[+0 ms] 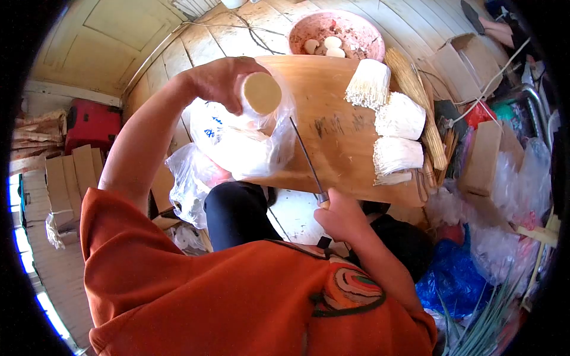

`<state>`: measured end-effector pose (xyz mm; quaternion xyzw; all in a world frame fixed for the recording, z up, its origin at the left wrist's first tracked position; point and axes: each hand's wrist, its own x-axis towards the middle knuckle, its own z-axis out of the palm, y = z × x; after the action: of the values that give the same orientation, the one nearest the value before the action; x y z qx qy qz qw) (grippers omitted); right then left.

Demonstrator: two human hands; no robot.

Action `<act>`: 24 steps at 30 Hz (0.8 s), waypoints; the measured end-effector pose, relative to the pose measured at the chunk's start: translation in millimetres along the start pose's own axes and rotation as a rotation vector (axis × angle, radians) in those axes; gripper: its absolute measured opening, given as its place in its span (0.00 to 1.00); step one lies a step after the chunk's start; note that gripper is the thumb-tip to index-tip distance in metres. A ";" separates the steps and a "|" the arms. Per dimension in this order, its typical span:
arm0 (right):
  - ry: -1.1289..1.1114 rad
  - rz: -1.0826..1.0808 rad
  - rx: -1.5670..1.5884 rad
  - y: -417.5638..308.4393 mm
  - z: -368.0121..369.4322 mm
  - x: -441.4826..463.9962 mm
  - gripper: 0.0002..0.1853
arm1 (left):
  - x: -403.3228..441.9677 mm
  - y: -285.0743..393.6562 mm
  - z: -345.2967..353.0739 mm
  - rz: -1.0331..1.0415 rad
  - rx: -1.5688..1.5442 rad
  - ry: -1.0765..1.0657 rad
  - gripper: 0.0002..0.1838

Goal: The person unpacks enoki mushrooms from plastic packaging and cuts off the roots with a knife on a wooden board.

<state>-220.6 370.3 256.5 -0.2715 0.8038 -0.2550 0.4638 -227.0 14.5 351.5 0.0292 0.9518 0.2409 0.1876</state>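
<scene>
My left hand (222,83) is wrapped round a thick bundle of enoki mushrooms (262,94), its round tan base facing up toward me. Beneath it a clear plastic bag (228,145) with blue print spreads over the board's left side. My right hand (341,216) grips the handle of a knife (306,155) near the board's front edge; its thin dark blade points up and left, apart from the bundle. On the right of the wooden board (326,136) lie three bunches of enoki mushrooms (399,115), with a smaller strip beside the nearest.
A pink basin (294,41) behind the board holds several pale round pieces. A straw-coloured bundle (436,145) lies along the board's right edge. Cardboard boxes (466,65), plastic bags and a blue bag (451,276) crowd the right. A red case (89,124) stands at left.
</scene>
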 end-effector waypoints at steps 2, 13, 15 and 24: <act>0.019 -0.009 -0.006 0.0 4.2 5.3 0.17 | -4.3 -8.5 0.8 -0.055 -0.068 -0.006 0.49; 0.014 0.020 0.114 7.1 13.2 8.6 0.13 | 3.3 -4.0 -7.6 0.165 -1.123 0.467 0.42; 0.007 0.043 0.216 6.7 6.6 -1.9 0.12 | 9.8 10.3 0.9 0.085 -1.310 0.387 0.40; 0.485 -0.054 0.879 32.7 -17.3 -37.4 0.09 | 80.7 65.3 109.2 -0.162 -0.757 -0.039 0.42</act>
<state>-226.7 421.8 265.1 -0.0041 0.6979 -0.6369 0.3275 -263.6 132.8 265.6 -0.1127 0.7911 0.5589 0.2217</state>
